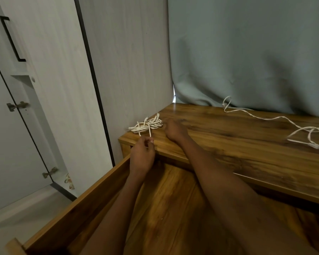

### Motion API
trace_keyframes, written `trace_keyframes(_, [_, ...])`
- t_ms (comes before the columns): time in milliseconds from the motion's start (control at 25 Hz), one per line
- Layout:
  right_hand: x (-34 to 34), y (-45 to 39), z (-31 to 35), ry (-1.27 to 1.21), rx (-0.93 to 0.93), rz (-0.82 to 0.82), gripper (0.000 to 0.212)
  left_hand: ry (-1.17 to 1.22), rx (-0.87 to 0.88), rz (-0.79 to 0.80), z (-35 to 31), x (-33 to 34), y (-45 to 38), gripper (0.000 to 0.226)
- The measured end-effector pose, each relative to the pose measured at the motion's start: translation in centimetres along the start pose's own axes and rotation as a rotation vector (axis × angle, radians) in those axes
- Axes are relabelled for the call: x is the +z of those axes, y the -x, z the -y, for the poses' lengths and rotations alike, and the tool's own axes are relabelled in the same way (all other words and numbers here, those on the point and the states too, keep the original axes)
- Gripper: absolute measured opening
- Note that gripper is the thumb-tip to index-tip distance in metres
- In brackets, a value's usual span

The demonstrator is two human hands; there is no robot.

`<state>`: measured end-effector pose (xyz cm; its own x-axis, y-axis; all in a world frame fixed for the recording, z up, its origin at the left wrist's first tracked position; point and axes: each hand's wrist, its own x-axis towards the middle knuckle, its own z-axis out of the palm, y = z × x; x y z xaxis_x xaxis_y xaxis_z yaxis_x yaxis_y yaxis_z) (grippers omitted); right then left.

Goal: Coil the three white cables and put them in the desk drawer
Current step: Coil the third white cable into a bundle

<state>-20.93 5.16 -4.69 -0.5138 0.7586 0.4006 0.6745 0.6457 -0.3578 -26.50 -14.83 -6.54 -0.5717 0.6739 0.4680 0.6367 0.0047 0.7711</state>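
Note:
A coiled white cable (148, 125) lies at the near left corner of the wooden desk top (238, 140). My left hand (142, 153) hovers at the desk's front edge and pinches a loose end of that cable between thumb and fingers. My right hand (174, 130) rests on the desk just right of the coil, its fingers reaching toward it. A loose white cable (265, 119) snakes across the far right of the desk into a tangle (310, 136). The desk drawer (173, 208) stands pulled out below my arms, and nothing shows on its visible floor.
A grey-green curtain (247, 52) hangs behind the desk. A pale wardrobe panel (127, 61) stands against the desk's left side, with a cupboard door and black handle (12, 38) further left. The drawer's left wall (77, 205) juts out toward me.

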Motion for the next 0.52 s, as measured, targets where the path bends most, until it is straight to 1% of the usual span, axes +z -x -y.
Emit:
trace_keyframes(80, [-1.3, 2.1, -1.2, -0.044, -0.025, -0.003, 0.038, -0.025, 0.038, 0.047, -0.7, 0.4, 0.5, 0.020])
trace_keyframes(160, [-3.4, 4.7, -3.0, -0.093, -0.025, 0.012, 0.031, -0.074, 0.097, 0.103, -1.9, 1.0, 0.9, 0.020])
trace_keyframes(320, [-8.7, 11.3, -8.9, -0.102, 0.027, 0.002, 0.025, -0.060, 0.182, 0.235, -5.4, 3.3, 2.9, 0.021])
trace_keyframes(360, [-10.2, 13.0, -10.4, -0.100, 0.054, -0.028, 0.026, -0.043, 0.205, 0.274, -6.3, 4.1, 3.6, 0.023])
trace_keyframes(440, [-12.6, 16.3, -13.0, -0.097, 0.117, -0.141, 0.026, -0.006, 0.252, 0.327, -8.2, 5.6, 5.1, 0.024])
trace_keyframes(520, [-14.9, 19.4, -15.4, -0.052, 0.187, -0.229, 0.027, 0.039, 0.293, 0.342, -10.1, 7.0, 6.4, 0.025])
